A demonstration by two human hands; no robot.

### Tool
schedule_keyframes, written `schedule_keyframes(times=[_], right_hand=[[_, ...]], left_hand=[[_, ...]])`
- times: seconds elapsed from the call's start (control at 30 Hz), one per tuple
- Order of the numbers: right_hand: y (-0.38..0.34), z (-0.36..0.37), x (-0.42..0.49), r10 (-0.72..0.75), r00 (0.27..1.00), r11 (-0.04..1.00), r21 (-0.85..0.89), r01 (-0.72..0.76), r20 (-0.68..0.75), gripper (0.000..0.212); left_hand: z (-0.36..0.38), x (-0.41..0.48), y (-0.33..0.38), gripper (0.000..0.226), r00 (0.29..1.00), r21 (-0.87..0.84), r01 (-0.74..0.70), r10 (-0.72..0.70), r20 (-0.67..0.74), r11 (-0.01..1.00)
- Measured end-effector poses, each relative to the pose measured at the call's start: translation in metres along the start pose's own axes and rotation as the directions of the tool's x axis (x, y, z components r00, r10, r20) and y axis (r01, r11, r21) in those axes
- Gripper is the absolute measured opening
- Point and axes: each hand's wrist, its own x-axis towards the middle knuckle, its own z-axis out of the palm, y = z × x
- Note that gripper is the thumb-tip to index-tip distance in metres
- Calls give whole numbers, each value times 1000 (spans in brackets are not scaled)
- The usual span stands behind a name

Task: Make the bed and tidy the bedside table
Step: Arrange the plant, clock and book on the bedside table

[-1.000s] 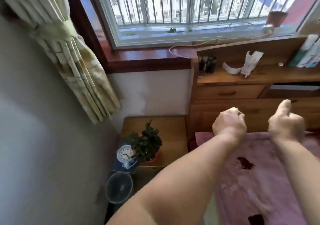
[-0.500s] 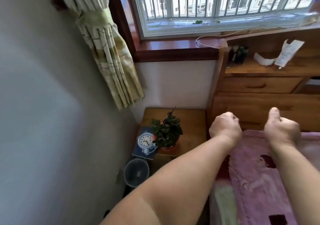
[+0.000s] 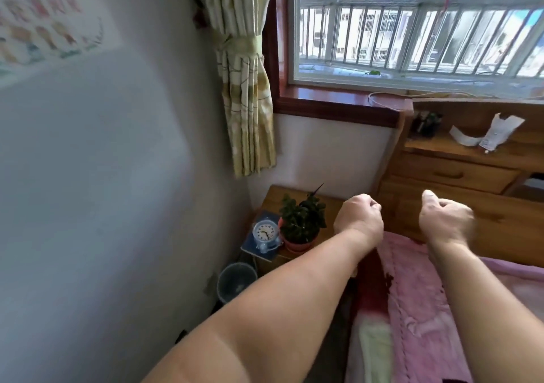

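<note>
Fists are formed by both hands over the pink blanket's (image 3: 418, 300) far edge near the wooden headboard (image 3: 500, 214); whether cloth is pinched by the left hand (image 3: 357, 220) or right hand (image 3: 444, 220) cannot be told. On the bedside table (image 3: 332, 206) to the left, a potted plant (image 3: 301, 223) is set just beside a small clock (image 3: 265, 232).

The wooden bedside table (image 3: 329, 206) stands in the corner, just left of the bed's wooden headboard (image 3: 471, 206). On its front left part sit a small potted plant (image 3: 301, 225) in a reddish pot and, touching it on the left, a round blue alarm clock (image 3: 265, 233) (upright, on a dark blue book (image 3: 259, 250) overhanging the table's edge). The pink blanket (image 3: 418, 309) lies rumpled right of the table, reaching the headboard
</note>
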Motion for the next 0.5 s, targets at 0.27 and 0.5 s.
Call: schedule_keyframes(times=[0.27, 0.5], right_hand=[[-66, 52, -11, -67, 997, 996, -65, 69, 41, 53], [-120, 131, -15, -69, 996, 996, -53, 72, 64, 54]], left_hand=[[-78, 53, -34, 20, 999, -198, -7, -2, -42, 980], [-153, 114, -65, 22, 997, -291, 9, -30, -66, 957]])
